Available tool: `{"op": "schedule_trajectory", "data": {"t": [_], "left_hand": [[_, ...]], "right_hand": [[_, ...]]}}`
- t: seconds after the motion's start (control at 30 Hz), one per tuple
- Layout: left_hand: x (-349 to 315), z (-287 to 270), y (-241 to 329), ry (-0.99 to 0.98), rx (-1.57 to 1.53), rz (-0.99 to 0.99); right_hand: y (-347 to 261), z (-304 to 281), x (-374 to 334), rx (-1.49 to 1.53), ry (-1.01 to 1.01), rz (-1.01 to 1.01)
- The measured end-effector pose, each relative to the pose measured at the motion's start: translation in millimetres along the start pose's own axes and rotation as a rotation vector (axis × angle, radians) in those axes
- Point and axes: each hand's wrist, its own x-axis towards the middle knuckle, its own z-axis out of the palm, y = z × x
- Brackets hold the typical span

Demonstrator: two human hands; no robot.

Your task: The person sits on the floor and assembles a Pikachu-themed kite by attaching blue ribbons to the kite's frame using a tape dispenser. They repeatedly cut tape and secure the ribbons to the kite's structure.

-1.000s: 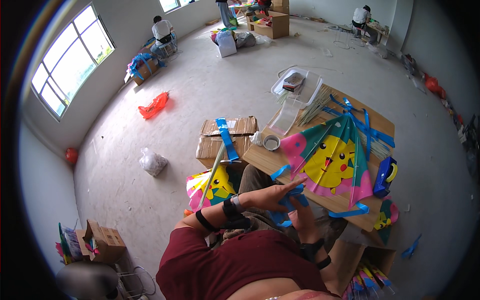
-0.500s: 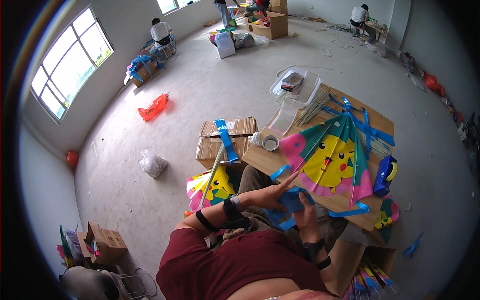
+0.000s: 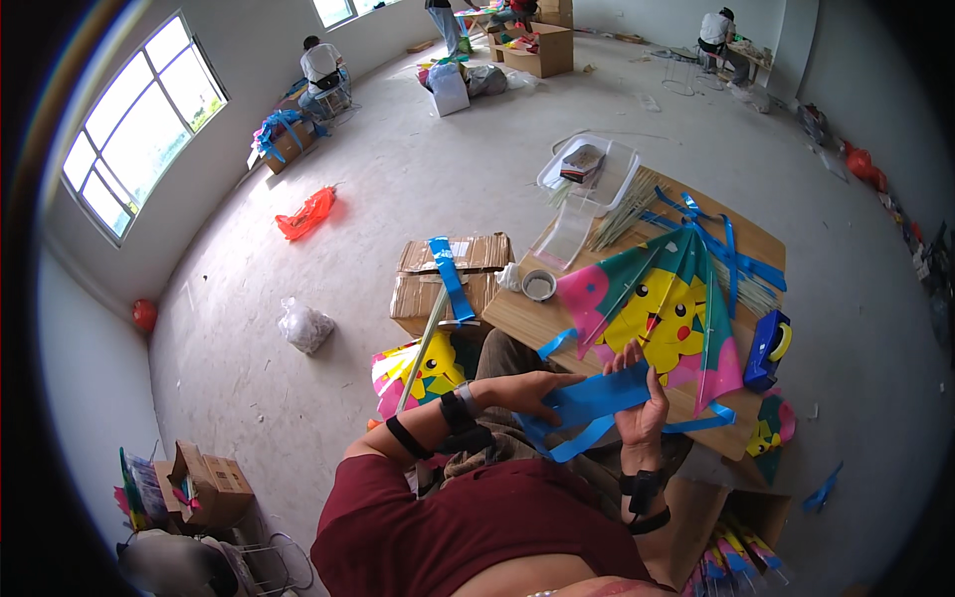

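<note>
A wide blue plastic ribbon [image 3: 602, 396] stretches between my hands above my lap, its loose lengths looping below. My left hand [image 3: 529, 392] grips the ribbon's left part, fingers closed round it. At the other end my right hand [image 3: 642, 413] is turned palm up, its thumb against the ribbon and its fingertips partly behind it. Just beyond them a kite [image 3: 652, 318] with a yellow cartoon face, green top and pink edges lies on the wooden table [image 3: 517, 311]. Blue tails trail from the kite over the table's near edge.
The table also bears a tape roll [image 3: 538, 286], a clear plastic bin [image 3: 622, 169], thin sticks [image 3: 622, 214] and a blue tape dispenser [image 3: 764, 350]. A cardboard box [image 3: 413, 297] stands left of it. An open carton [image 3: 766, 512] with folded kites sits at my right. Other people work far off.
The bunched blue ribbon is now spread out flat between my hands. My right hand has moved right and turned palm up; my left hand has shifted slightly left, its fingers no longer pointing out.
</note>
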Motion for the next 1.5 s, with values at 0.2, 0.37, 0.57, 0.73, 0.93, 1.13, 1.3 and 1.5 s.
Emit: {"op": "schedule_trajectory", "data": {"t": [0.2, 0.37, 0.57, 0.73, 0.93, 1.13, 1.3, 1.5], "left_hand": [[-15, -15, 0, -0.153, -0.073, -0.075], [-32, -32, -11, -0.189, -0.048, -0.099], [-51, -50, -15, -0.152, 0.033, -0.123], [-59, -55, -26, -0.144, 0.056, -0.193], [-63, -52, -45, -0.141, 0.122, -0.194], [-63, -49, -54, -0.110, 0.084, -0.230], [-64, -48, -62, -0.098, 0.123, -0.245], [-68, -48, -65, -0.107, 0.113, -0.239]], "right_hand": [[-56, -9, 8, -0.101, 0.059, -0.095], [-106, -9, 6, -0.172, 0.117, -0.190], [-149, -12, 0, -0.228, 0.107, -0.292], [-162, -8, -8, -0.246, 0.157, -0.348], [-175, -24, -10, -0.183, 0.161, -0.335], [-175, -30, -11, -0.186, 0.167, -0.337], [-179, -39, -11, -0.220, 0.180, -0.341], [-181, -35, -16, -0.272, 0.197, -0.302]]}}
